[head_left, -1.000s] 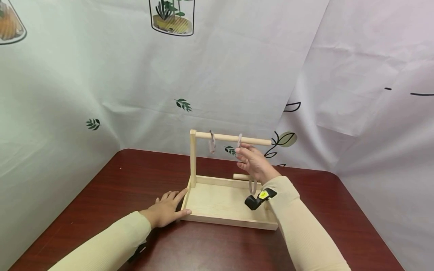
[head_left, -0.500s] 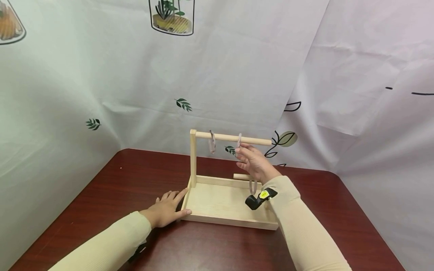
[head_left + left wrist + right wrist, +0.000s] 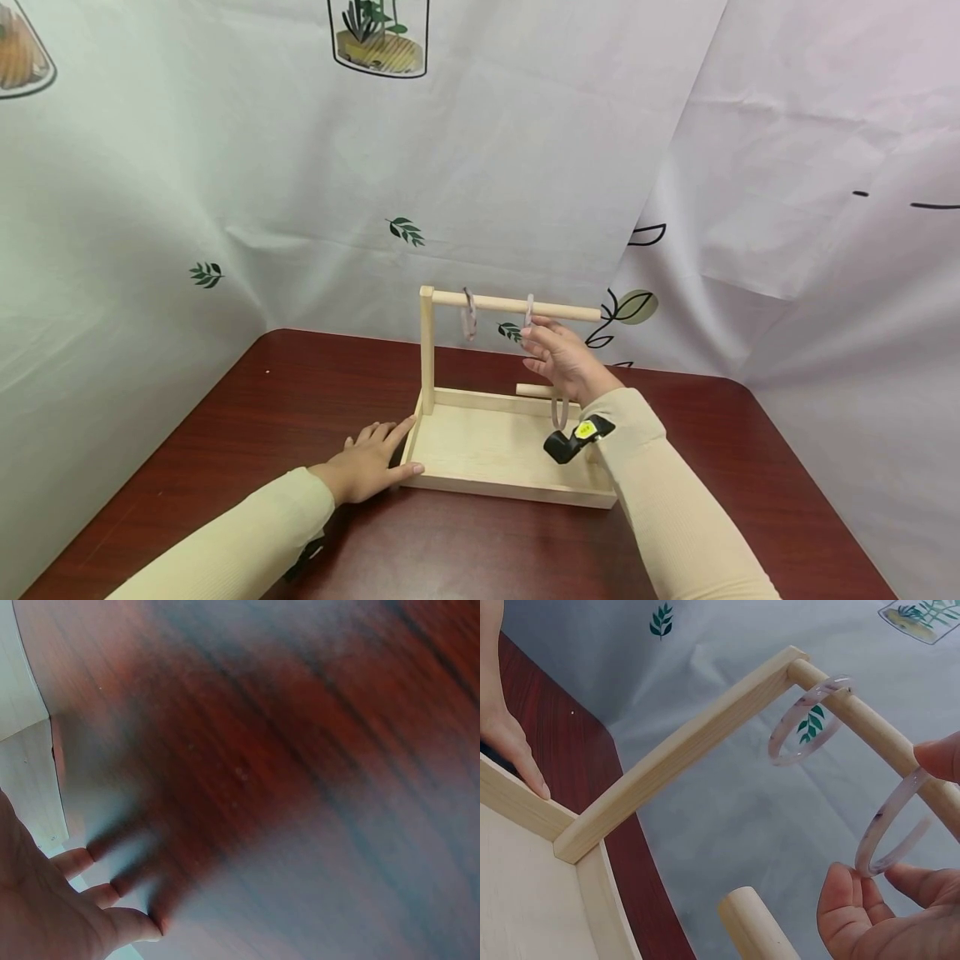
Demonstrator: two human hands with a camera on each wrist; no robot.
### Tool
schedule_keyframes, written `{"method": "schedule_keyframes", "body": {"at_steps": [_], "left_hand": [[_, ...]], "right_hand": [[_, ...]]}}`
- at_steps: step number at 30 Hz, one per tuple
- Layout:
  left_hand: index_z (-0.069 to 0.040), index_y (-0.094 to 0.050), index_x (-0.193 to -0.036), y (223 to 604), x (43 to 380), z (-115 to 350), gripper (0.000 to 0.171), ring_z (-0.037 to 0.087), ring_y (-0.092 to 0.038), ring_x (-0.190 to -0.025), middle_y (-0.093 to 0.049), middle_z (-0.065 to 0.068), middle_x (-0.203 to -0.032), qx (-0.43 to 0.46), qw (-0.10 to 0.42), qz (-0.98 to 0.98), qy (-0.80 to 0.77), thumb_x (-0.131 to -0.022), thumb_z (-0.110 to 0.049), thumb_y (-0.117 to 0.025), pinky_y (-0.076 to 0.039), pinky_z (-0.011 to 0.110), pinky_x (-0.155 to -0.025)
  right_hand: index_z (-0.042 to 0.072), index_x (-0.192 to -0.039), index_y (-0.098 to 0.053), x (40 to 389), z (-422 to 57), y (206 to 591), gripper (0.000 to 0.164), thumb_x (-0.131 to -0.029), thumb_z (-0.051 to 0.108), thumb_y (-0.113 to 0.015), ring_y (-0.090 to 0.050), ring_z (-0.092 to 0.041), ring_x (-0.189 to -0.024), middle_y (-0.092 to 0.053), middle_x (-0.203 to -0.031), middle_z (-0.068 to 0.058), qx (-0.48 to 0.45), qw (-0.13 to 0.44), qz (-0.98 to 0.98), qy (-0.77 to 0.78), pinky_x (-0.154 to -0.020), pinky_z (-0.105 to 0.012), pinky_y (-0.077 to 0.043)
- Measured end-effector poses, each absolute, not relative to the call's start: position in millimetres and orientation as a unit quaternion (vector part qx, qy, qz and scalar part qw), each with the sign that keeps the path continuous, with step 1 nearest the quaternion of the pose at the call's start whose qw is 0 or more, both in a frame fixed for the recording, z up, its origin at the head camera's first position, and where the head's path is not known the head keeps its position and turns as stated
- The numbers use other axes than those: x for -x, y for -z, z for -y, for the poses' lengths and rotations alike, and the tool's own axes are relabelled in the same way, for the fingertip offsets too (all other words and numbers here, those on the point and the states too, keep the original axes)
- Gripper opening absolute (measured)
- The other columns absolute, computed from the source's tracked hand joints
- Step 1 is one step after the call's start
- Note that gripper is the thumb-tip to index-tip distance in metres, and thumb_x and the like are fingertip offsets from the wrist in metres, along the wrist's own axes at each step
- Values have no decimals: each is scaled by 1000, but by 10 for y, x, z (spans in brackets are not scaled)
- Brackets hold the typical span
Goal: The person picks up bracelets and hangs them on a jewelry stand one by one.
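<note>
A wooden stand with a tray base (image 3: pixel 510 492) carries an upper rod (image 3: pixel 566 312) on a post (image 3: pixel 427 358). Nearest that post hangs a pale, dark-flecked bangle (image 3: pixel 780 739). Farther along the same rod is a second bangle (image 3: pixel 877 825); the fingers of my right hand (image 3: pixel 564 360) hold its lower part. A third bangle (image 3: pixel 555 415) hangs from the short lower rod (image 3: pixel 532 390), partly hidden by my right wrist. With fingers spread, my left hand (image 3: pixel 369 468) rests at the tray's left end, its thumb on the front corner.
The stand sits on a dark red wooden table (image 3: pixel 300 400). White cloth (image 3: pixel 525 167) printed with leaves and jars hangs behind and at the sides. A black wrist camera (image 3: pixel 573 440) on the right sleeve hangs over the tray.
</note>
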State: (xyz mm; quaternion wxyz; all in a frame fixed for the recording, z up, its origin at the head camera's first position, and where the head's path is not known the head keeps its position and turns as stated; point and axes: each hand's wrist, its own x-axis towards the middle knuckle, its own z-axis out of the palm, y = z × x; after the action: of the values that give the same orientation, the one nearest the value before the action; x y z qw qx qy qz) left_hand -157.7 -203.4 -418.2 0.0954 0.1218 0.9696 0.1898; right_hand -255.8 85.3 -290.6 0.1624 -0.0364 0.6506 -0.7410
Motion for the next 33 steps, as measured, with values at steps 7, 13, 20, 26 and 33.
{"method": "schedule_keyframes", "body": {"at_steps": [7,13,20,26,33], "left_hand": [[-20,-23,-155,4184,1577,2036,82,49,-28,-136,-36,24,-145,-123,93,-969,-191,-91,-63,-50,-21,76,-97],[-20,-22,-155,4191,1577,2040,83,49,-27,-137,-36,24,-146,-120,95,-969,-192,-90,-65,-49,-20,75,-98],[-22,-22,-155,4206,1592,2033,84,48,-27,-137,-35,23,-146,-121,94,-969,-193,-90,-67,-48,-20,75,-98],[-22,-22,-155,4207,1586,2038,83,48,-27,-137,-35,23,-146,-121,91,-969,-193,-90,-66,-48,-20,75,-98],[-21,-23,-155,4197,1579,2039,83,49,-27,-137,-35,23,-146,-117,95,-969,-196,-90,-66,-50,-19,75,-99]], "right_hand": [[6,-150,-26,2552,-858,2895,63,-93,13,-52,-35,-29,-136,-37,-141,-11,37,165,-647,744,-102,-40,-37],[7,-148,-30,2539,-855,2893,60,-94,15,-54,-40,-26,-132,-41,-137,-8,35,164,-652,740,-88,-30,-44],[8,-150,-27,2515,-862,2884,62,-94,16,-54,-38,-28,-134,-43,-133,-7,38,165,-650,741,-93,-34,-42],[9,-151,-26,2492,-894,2886,63,-95,16,-54,-43,-26,-127,-49,-126,-5,39,159,-650,742,-101,-39,-38],[9,-153,-23,2433,-955,2871,64,-97,17,-52,-37,-28,-134,-39,-145,-14,37,153,-659,736,-100,-37,-41]]}}
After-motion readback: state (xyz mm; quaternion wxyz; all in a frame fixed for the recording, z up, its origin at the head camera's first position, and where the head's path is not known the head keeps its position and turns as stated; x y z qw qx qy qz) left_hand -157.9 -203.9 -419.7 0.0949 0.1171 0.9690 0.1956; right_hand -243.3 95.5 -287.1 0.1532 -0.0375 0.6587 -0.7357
